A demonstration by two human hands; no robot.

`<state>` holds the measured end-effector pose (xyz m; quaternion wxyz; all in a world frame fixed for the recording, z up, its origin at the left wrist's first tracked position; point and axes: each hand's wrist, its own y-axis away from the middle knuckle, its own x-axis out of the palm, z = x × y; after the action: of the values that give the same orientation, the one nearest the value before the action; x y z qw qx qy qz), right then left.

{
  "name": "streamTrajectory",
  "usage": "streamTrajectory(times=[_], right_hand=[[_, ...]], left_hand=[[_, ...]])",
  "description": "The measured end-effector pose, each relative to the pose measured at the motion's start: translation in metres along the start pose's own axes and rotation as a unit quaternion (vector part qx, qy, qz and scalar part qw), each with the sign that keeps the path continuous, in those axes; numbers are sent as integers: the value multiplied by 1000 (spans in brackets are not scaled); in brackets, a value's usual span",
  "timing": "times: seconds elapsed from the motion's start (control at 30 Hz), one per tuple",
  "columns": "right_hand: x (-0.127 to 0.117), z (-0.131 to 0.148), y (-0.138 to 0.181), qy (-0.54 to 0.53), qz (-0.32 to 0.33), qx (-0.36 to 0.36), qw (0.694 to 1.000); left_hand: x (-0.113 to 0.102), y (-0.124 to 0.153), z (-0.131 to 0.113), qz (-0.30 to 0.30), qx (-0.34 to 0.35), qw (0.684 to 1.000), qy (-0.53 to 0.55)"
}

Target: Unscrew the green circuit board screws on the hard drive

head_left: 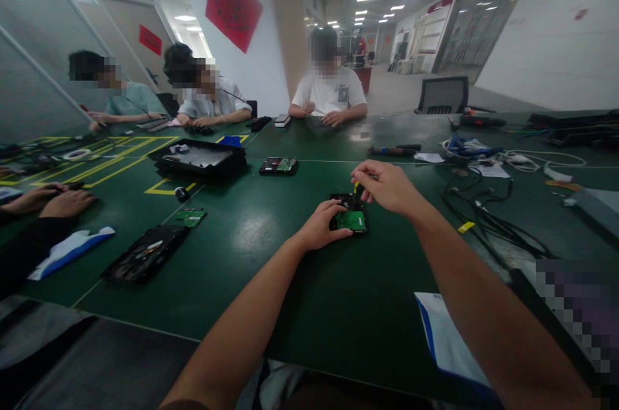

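- The drive (pixel 349 213) is a small black slab with its green circuit board facing up; it lies flat on the green tabletop (pixel 271 281), straight ahead of the person.
- The left hand (pixel 323 224) rests on the drive's left edge, fingers curled round that side and gripping it, forearm stretched low over the tabletop.
- The right hand (pixel 385 186) hovers just above the drive's far end, wrist raised, fingers pinched shut on a thin yellow-handled tool (pixel 356 187) that points down at the drive.
- A second drive (pixel 278 165) lies farther off.
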<state>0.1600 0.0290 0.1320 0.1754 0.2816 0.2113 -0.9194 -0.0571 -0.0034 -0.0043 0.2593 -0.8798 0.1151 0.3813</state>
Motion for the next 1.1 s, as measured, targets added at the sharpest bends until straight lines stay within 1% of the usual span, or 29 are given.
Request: streamTrajectory(times=[0.13, 0.2, 0.3, 0.33, 0.4, 0.5, 0.6, 0.73, 0.8, 0.9, 1.0, 1.1], right_hand=[[-1, 3, 1, -9, 35, 18, 999], [-4, 6, 2, 17, 40, 6, 999], [-9, 10, 4, 97, 17, -40, 994], [-10, 12, 4, 119, 7, -44, 992], [-10, 13, 5, 142, -5, -29, 989], [-7, 13, 5, 114, 4, -6, 993], [-4, 8, 4, 42, 35, -1, 999], [-4, 1, 0, -38, 63, 27, 997], [-5, 0, -2, -30, 65, 16, 997], [-6, 1, -2, 31, 42, -18, 998], [-6, 4, -1, 70, 9, -9, 997], [-4, 7, 0, 83, 4, -7, 997]], left_hand=[[0, 0, 0, 2, 2, 1000, -2], [0, 0, -1, 4, -3, 1000, -4], [0, 1, -2, 5, -12, 1000, -8], [0, 1, -2, 7, -14, 1000, -8], [0, 1, -2, 11, -16, 1000, -8], [0, 1, -2, 6, -13, 1000, -5], [0, 1, -2, 0, -13, 1000, -6], [-1, 1, -2, 5, -15, 1000, -13], [-1, 1, -2, 9, -14, 1000, -16], [-1, 1, -2, 6, -13, 1000, -17], [0, 1, -1, 5, -11, 1000, -16], [1, 1, 0, 5, -7, 1000, -16]])
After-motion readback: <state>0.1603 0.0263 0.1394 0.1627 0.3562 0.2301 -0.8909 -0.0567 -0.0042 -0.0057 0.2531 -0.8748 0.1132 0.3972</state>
